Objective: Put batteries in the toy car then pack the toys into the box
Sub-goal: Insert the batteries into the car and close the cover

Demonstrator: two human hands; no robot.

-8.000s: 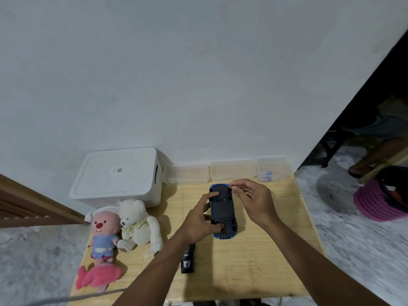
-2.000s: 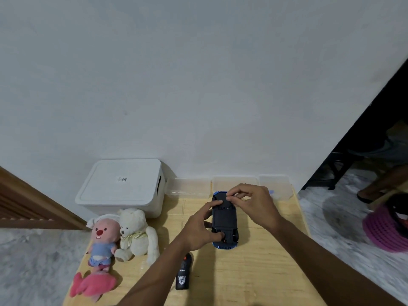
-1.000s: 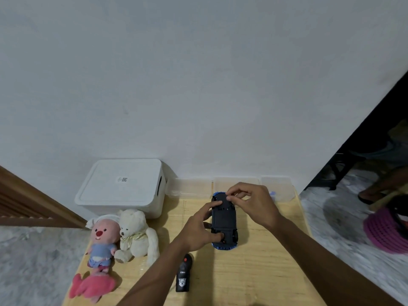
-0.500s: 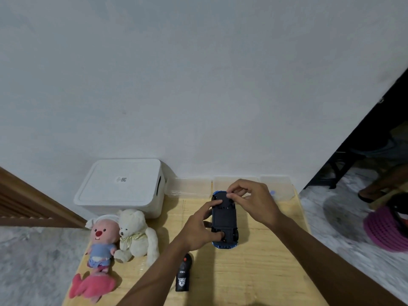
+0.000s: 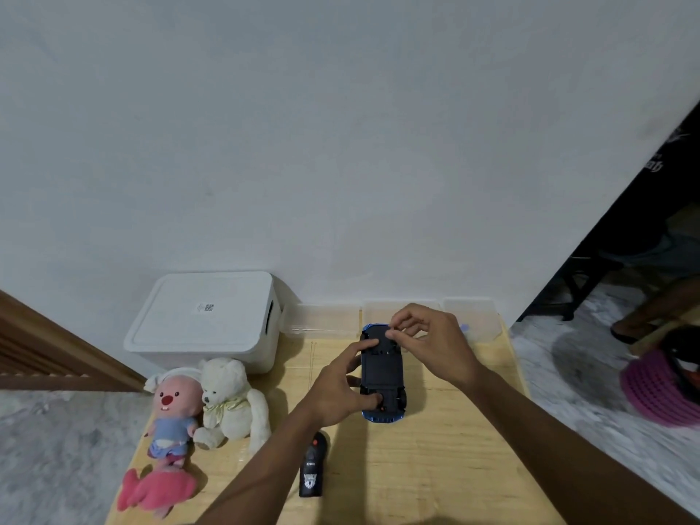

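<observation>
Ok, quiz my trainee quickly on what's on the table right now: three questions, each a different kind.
1. True or false: the toy car lies underside up on the table.
2. Which hand is at the car's far end, nearest the clear tubs? A) left hand B) right hand
3. Fill in: the white box is ___ (open or closed).

Key: 1 true; 2 B; 3 closed.
</observation>
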